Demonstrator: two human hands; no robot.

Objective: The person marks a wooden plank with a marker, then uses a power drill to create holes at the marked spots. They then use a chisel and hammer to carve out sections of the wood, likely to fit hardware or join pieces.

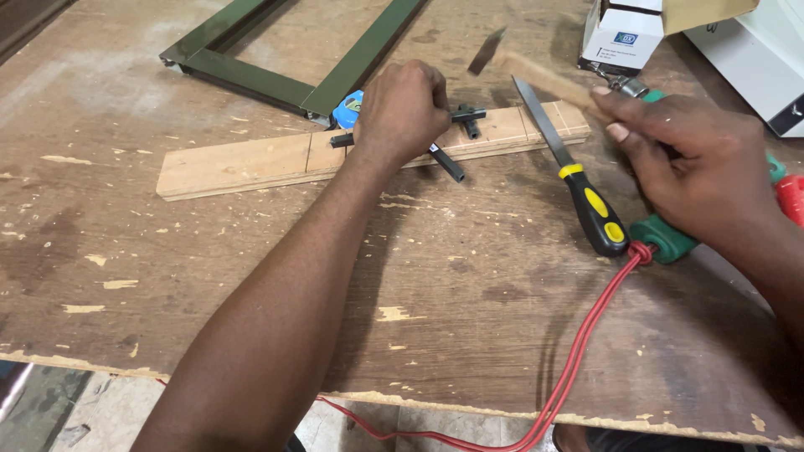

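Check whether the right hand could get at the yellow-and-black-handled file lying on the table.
Probably yes. The file lies in the open just left of the right hand, nothing covering its handle. But that hand already grips a wooden-handled hammer, so it would have to set that down first.

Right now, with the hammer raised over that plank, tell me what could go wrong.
1. The left hand grips the black metal piece on the wooden plank, close under the blurred hammer in the right hand; a stray blow could hit fingers.
2. The plank appears unclamped and may jump.
3. The file lies beside the right hand and could get knocked.
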